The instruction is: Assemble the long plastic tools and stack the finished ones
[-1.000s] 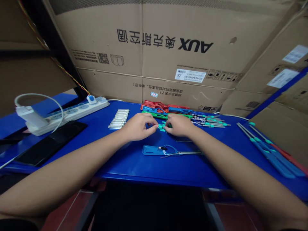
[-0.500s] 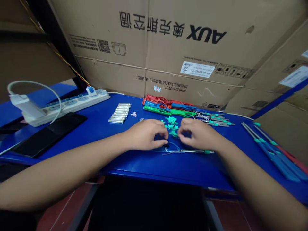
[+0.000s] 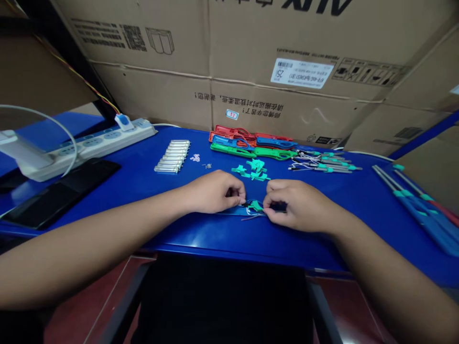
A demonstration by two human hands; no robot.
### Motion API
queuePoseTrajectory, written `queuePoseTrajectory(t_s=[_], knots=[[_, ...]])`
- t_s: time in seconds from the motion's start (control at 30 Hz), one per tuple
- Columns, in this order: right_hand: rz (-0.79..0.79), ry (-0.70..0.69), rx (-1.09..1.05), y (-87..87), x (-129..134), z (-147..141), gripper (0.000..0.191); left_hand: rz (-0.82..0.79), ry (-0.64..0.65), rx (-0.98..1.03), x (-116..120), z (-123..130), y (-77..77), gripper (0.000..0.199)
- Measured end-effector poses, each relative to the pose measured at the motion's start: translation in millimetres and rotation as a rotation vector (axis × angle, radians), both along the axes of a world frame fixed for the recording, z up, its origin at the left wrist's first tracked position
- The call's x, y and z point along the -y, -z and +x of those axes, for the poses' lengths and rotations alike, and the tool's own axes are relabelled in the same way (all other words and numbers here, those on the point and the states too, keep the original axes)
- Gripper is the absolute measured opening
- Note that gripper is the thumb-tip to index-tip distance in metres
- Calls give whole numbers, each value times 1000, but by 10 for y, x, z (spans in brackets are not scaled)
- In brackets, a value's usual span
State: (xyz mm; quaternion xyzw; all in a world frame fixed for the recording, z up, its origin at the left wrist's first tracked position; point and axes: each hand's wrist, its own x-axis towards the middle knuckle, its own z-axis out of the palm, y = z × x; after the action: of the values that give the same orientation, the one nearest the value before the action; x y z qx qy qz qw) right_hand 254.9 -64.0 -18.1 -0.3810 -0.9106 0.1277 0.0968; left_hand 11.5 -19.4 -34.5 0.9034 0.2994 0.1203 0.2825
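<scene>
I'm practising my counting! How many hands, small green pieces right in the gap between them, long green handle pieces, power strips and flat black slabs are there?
Hands (left hand, right hand): 2
Small green piece in the gap: 1
Long green handle pieces: 2
Power strip: 1
Flat black slab: 1
Total: 7

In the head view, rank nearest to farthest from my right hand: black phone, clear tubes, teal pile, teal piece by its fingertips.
From your right hand:
1. Teal piece: immediately left.
2. Teal pile: ahead, slightly left.
3. Clear tubes: past the left hand.
4. Black phone: far left.
</scene>
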Motion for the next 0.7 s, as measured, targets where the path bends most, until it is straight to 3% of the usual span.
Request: queuePoseTrajectory(t_s=[0.13, 0.3, 0.57, 0.7], knots=[[1, -14, 26, 20, 19, -12, 10, -77, 45, 20, -30, 8, 30, 12], [3, 4, 94, -15, 36, -39, 11, -3, 134, 58, -11, 19, 5, 16], [1, -17, 419, -281, 58, -221, 16, 9, 148, 78, -8, 3, 23, 28], [-6, -15, 483, -353, 60, -286, 14, 53, 176, 83, -17, 0, 29, 31]])
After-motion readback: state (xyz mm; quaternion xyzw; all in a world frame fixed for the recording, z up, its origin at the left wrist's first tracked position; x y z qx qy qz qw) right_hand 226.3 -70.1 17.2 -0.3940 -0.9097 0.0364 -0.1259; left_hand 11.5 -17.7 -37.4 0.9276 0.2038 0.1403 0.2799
